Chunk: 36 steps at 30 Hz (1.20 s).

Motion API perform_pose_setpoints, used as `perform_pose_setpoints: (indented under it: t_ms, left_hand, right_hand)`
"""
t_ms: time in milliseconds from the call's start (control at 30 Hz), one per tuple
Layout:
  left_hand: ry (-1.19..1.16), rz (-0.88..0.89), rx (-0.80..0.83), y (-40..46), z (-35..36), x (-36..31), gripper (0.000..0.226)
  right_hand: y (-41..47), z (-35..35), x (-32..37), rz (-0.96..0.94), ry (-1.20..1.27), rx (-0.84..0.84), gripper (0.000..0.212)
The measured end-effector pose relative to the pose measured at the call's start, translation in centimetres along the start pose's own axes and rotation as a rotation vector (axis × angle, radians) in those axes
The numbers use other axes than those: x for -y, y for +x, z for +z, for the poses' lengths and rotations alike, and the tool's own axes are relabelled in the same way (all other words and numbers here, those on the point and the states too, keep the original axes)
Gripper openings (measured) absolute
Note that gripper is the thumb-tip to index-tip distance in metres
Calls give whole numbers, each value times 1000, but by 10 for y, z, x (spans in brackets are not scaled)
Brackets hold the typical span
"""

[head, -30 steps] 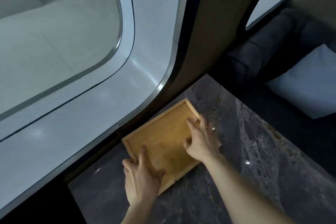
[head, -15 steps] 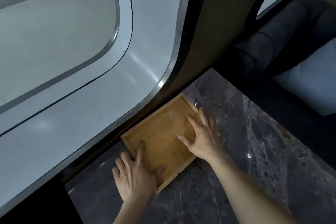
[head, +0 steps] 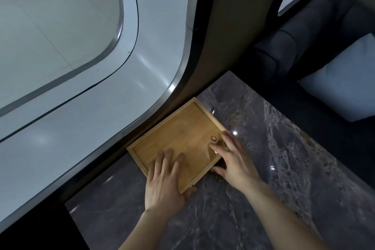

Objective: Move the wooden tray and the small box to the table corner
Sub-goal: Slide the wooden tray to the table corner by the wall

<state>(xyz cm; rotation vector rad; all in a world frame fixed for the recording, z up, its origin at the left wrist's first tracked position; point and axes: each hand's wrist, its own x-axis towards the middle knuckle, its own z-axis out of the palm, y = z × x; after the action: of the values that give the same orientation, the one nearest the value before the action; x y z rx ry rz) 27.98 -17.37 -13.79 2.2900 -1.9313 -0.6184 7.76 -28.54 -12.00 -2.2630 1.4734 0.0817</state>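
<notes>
The head view shows the wooden tray point(head: 178, 140) lying flat on the dark marbled worktop point(head: 274, 168), pushed close to the wall under the window point(head: 60, 46), near the far left corner of the worktop. The tray is a shallow rectangle of light brown wood, probably bamboo, with a thin raised rim all around and a bare floor inside.

I judge it to be stiff and quite light, and its smooth bottom probably slides easily on the polished stone. The rim is the natural place to take hold, at two opposite sides, so it does not turn.

The left hand point(head: 164, 180) lies flat with its fingers point(head: 168, 154) spread on the tray floor, and the thumb is hooked around the near corner; it presses more than it grips. The right hand point(head: 233, 158) is half curled at the right rim, thumb below the edge. Something small and round point(head: 213, 138) shows at its fingertips, but I cannot tell what it is. The small box is not visible.
</notes>
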Motion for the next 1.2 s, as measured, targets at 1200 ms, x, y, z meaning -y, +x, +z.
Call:
perform_pose_setpoints:
  t_ms: [1200]
  left_hand:
    - [28,-12,50,11,-13,10,103]
  right_hand:
    - [-39,11,5,202,-165,190,101]
